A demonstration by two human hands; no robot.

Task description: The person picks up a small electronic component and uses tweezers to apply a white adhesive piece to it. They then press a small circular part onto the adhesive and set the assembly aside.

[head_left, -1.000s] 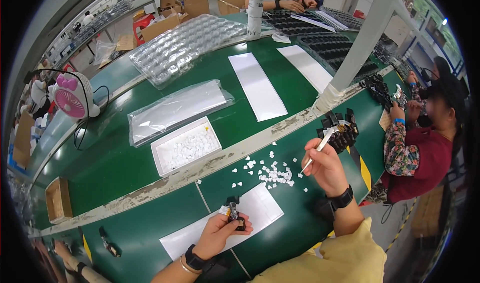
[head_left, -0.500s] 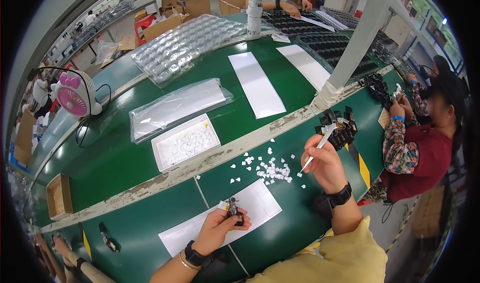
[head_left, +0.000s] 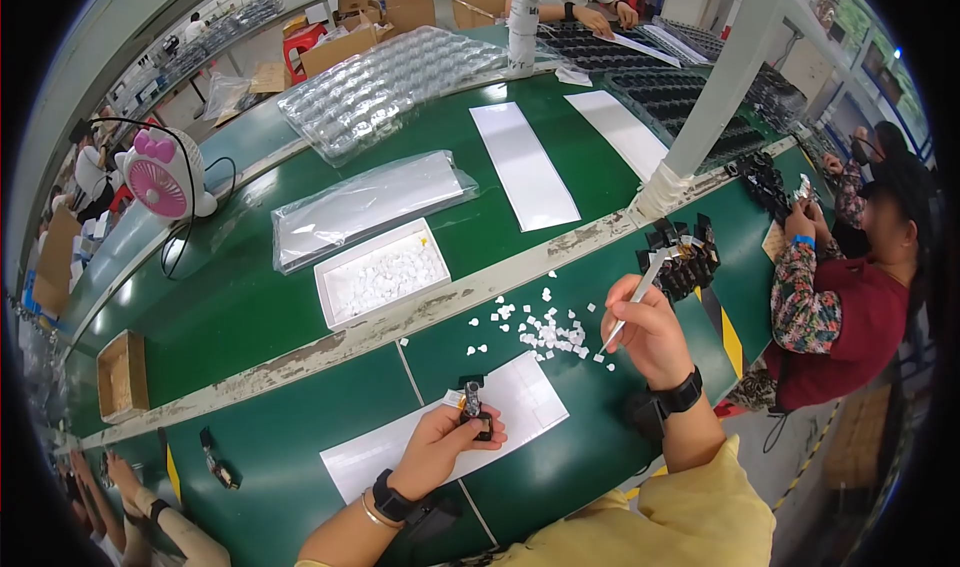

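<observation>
Left hand (head_left: pixel 448 443): fingers pinch a black module (head_left: pixel 472 403) above a white sheet (head_left: pixel 535 397). Right hand (head_left: pixel 652 335): fingers pinch tweezers (head_left: pixel 653 271); tip contents cannot be determined. Left of the right fingers, many white pieces (head_left: pixel 548 335) lie loose, apparently unused. Beyond the right fingers sits a black cluster (head_left: pixel 683 267), completion indeterminable. Beyond the left fingers, an open box (head_left: pixel 323 298) holds more pieces.
</observation>
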